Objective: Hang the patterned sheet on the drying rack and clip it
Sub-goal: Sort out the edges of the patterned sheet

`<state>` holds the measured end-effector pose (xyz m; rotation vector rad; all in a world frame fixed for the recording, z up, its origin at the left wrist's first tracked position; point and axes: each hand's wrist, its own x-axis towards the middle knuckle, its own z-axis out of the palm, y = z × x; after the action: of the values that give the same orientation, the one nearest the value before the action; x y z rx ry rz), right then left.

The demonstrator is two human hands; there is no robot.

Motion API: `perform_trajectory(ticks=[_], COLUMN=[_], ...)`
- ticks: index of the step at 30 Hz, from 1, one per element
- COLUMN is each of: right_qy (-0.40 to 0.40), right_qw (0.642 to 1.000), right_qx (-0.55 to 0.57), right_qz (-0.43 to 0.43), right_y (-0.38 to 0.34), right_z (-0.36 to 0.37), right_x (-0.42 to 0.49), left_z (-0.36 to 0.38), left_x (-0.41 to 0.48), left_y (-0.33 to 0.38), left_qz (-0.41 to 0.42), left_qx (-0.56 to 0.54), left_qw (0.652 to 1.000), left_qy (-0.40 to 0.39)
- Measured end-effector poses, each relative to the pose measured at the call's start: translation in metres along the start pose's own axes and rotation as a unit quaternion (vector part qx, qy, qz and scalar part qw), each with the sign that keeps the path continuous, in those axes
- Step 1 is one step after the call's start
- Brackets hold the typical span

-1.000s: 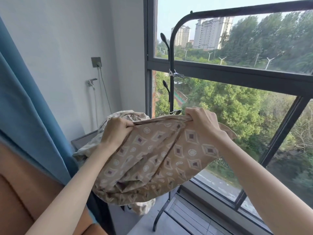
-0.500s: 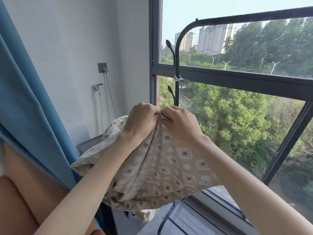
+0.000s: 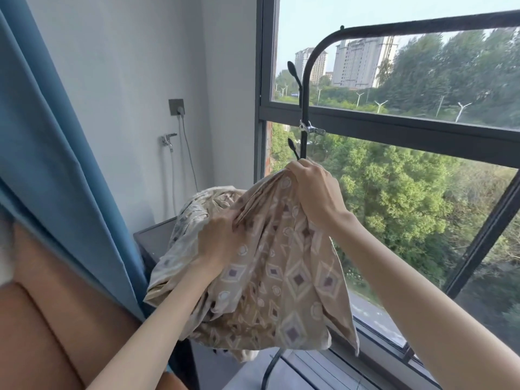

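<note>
Left hand (image 3: 221, 237), centre frame, fingers curled into bunched folds of patterned sheet (image 3: 287, 282); right hand (image 3: 315, 194), higher and just right, gripping its gathered top, cloth hanging below both, before black drying rack (image 3: 422, 21) bearing one metal clip (image 3: 311, 128).

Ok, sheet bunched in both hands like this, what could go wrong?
The patterned sheet is bunched between left hand and right hand, so it may land lopsided on the drying rack and slide off. Fetching the clip from the rack's post frees one grip; the sheet could drop.
</note>
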<state>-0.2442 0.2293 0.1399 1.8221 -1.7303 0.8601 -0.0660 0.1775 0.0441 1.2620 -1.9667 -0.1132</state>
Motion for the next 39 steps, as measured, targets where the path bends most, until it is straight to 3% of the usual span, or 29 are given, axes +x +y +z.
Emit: perform_trajectory(ticks=[4,6,9,12,15,17,21,23,26,29,32,35,39], right_qy=[0.041,0.06,0.084,0.112,0.138,0.151,0.147,0.124,0.073,0.015,-0.012,-0.002,0.029], right_qw=[0.994,0.984,0.965,0.943,0.915,0.898,0.897,0.901,0.92,0.934,0.928,0.91,0.897], right_qx=[0.064,0.11,0.157,0.199,0.222,0.232,0.245,0.258,0.239,0.212,0.208,0.24,0.272], right_qz=[0.075,0.127,0.19,0.244,0.308,0.342,0.338,0.327,0.302,0.287,0.309,0.337,0.347], right_y=[0.007,0.01,0.016,0.025,0.037,0.042,0.042,0.038,0.034,0.04,0.049,0.051,0.049], right_z=[0.007,0.007,0.002,-0.003,-0.007,-0.009,-0.008,-0.008,-0.007,-0.003,0.002,0.004,0.006], right_x=[0.005,0.01,0.021,0.032,0.036,0.033,0.02,0.014,0.008,0.0,-0.009,-0.008,-0.013], left_z=[0.0,-0.009,-0.016,-0.018,-0.022,-0.029,-0.041,-0.042,-0.047,-0.067,-0.08,-0.051,0.014], left_x=[0.005,0.0,-0.006,-0.005,0.008,0.016,0.019,0.018,0.029,0.045,0.036,0.002,-0.043], left_y=[-0.041,-0.043,-0.029,-0.016,-0.025,-0.039,-0.076,-0.079,-0.053,-0.001,0.056,0.086,0.067], left_qz=[-0.024,-0.036,-0.029,0.028,0.056,0.026,-0.097,-0.114,-0.123,-0.053,0.101,0.244,0.256], left_qx=[0.035,-0.004,-0.054,-0.063,-0.007,0.064,0.132,0.109,-0.04,-0.128,-0.142,-0.093,0.087], left_qw=[0.989,0.981,0.993,0.997,0.998,0.997,0.985,0.987,0.991,0.99,0.985,0.964,0.936], left_qy=[-0.14,-0.192,-0.102,-0.023,0.025,0.025,-0.055,-0.03,0.033,0.026,0.011,-0.054,-0.226])
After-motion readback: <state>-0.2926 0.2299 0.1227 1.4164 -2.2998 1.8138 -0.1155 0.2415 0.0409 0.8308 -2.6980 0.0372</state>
